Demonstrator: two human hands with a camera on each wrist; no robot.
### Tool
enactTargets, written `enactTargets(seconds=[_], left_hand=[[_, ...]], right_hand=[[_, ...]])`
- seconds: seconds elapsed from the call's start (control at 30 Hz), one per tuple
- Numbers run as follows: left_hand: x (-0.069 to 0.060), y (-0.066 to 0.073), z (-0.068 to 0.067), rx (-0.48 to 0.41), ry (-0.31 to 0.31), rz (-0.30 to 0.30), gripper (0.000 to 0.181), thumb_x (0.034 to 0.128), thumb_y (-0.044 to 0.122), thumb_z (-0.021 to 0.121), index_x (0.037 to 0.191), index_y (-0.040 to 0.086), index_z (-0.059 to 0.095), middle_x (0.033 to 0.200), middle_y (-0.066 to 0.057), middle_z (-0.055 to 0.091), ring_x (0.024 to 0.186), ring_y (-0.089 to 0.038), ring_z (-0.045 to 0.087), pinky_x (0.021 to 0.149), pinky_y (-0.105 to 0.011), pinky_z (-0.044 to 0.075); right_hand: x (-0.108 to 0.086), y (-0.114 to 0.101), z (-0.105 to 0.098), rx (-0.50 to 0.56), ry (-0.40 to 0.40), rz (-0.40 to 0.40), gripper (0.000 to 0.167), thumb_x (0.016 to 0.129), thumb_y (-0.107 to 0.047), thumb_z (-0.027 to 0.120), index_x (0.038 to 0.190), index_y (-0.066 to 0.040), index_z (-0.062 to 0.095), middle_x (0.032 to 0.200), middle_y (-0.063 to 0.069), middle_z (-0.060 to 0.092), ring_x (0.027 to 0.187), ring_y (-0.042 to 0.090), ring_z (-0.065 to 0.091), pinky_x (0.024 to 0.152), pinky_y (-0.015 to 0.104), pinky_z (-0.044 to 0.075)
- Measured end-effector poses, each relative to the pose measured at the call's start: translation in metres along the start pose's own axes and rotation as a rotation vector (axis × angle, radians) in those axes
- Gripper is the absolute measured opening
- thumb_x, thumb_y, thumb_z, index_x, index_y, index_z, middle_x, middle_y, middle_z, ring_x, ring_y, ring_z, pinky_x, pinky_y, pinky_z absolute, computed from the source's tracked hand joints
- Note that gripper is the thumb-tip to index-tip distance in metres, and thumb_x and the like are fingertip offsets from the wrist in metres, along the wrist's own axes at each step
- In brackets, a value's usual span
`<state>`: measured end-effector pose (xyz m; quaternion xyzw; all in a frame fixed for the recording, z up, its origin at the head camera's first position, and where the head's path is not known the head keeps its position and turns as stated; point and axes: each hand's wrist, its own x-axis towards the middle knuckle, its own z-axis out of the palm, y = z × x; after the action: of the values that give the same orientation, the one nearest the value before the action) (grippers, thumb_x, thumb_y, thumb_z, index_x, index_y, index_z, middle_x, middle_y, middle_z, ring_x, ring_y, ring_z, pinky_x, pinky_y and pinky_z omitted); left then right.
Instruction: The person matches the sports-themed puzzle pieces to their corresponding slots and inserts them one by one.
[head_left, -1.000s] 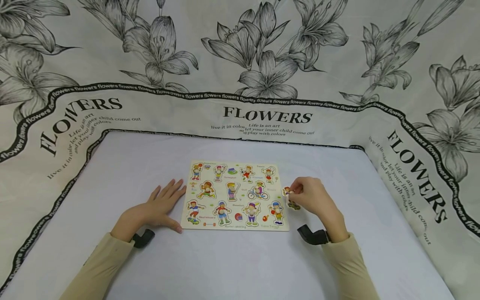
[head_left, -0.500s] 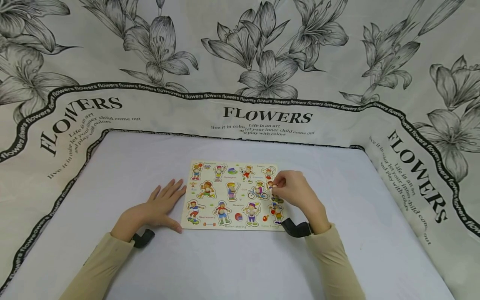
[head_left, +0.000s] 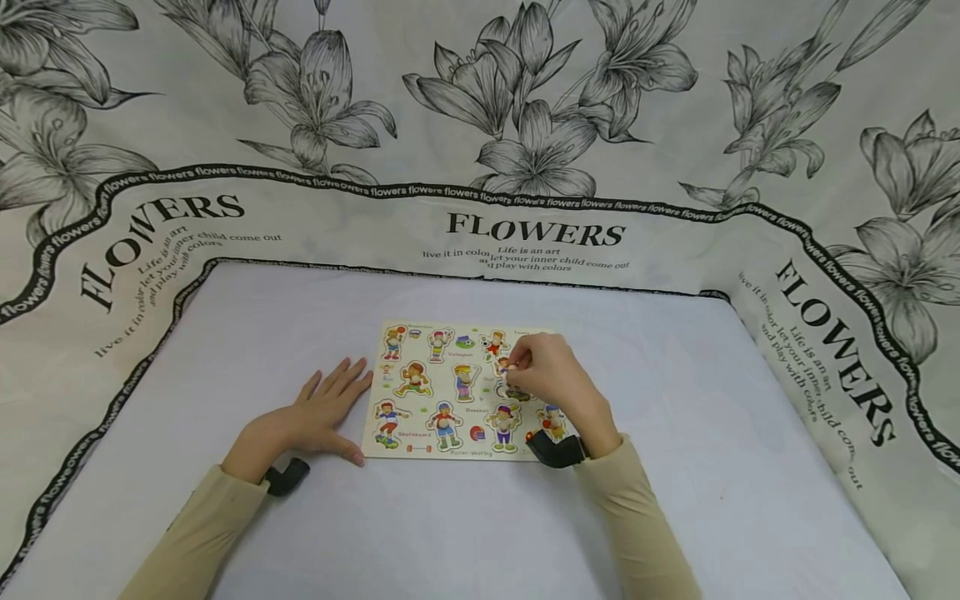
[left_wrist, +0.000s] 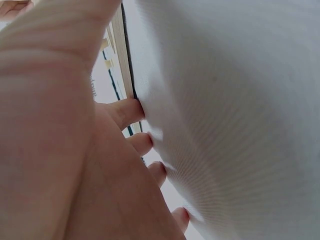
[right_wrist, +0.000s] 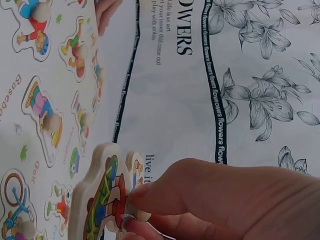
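Observation:
A flat wooden knob-puzzle board printed with sports figures lies on the white table, most of its figures bearing small round knobs. Above its right half, my right hand pinches a wooden puzzle piece between thumb and fingers. The piece is tilted on edge in the right wrist view and shows red shoes on a green board shape. My left hand rests flat beside the board's left edge, fingers spread and thumb at the near left corner. In the left wrist view its fingertips lie along the board's edge.
A white cloth covers the table around the board. Behind and at both sides rises a white fabric with black flower drawings and lettering. Black wrist mounts sit below both hands.
My right hand has carried the puzzle piece leftward from beside the board's right edge to over its right half. My left hand stays put.

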<state>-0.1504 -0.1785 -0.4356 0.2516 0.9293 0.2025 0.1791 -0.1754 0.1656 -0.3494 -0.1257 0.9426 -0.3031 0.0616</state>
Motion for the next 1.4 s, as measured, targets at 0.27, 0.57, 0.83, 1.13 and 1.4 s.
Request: enactTargets(seconds=[0.27,0.57,0.83,1.13,1.4], left_hand=[[-0.001,0.003,-0.002,-0.009,0.001,0.001,0.129,0.0649,0.058,0.084,0.156,-0.003,0.017,0.163,-0.024,0.002,0.149,-0.044,-0.006,0.115,-0.066,-0.005],[-0.001,0.003,-0.002,-0.009,0.001,0.004,0.129,0.0652,0.059,0.084,0.156,-0.003,0.016,0.163,-0.024,0.001,0.149,-0.044,-0.007,0.115,-0.066,-0.005],[-0.001,0.001,-0.001,0.002,-0.002,0.000,0.129,0.0653,0.059,0.083,0.156,-0.002,0.016,0.164,-0.024,0.000,0.149,-0.043,-0.007,0.115,-0.065,-0.006],[0.000,0.001,0.000,0.005,-0.001,0.002,0.129,0.0650,0.061,0.083,0.157,-0.001,0.016,0.164,-0.023,0.001,0.149,-0.043,-0.007,0.115,-0.065,-0.006],[0.001,-0.003,0.000,0.009,-0.008,0.000,0.129,0.0659,0.062,0.082,0.157,0.000,0.015,0.164,-0.022,-0.001,0.149,-0.043,-0.008,0.115,-0.066,-0.006]], right_hand=[[0.008,-0.016,0.011,0.028,-0.008,-0.037,0.006,0.074,-0.001,0.068,0.078,-0.005,0.065,0.068,0.004,0.058,0.060,0.015,0.052,0.053,0.026,0.044],[0.016,-0.034,0.028,0.035,-0.023,-0.057,0.007,0.075,-0.002,0.071,0.079,-0.005,0.066,0.069,0.003,0.059,0.059,0.014,0.052,0.052,0.024,0.043],[0.022,-0.049,0.045,0.043,-0.047,-0.110,0.007,0.074,-0.001,0.071,0.077,-0.005,0.067,0.068,0.001,0.060,0.059,0.013,0.052,0.053,0.023,0.043],[0.028,-0.067,0.064,0.046,-0.094,-0.130,0.009,0.077,-0.002,0.074,0.078,-0.005,0.066,0.072,0.002,0.060,0.060,0.012,0.051,0.052,0.021,0.043],[0.031,-0.076,0.081,0.043,-0.107,-0.178,0.007,0.077,-0.003,0.074,0.076,-0.005,0.067,0.072,0.001,0.060,0.056,0.010,0.051,0.049,0.020,0.043]])
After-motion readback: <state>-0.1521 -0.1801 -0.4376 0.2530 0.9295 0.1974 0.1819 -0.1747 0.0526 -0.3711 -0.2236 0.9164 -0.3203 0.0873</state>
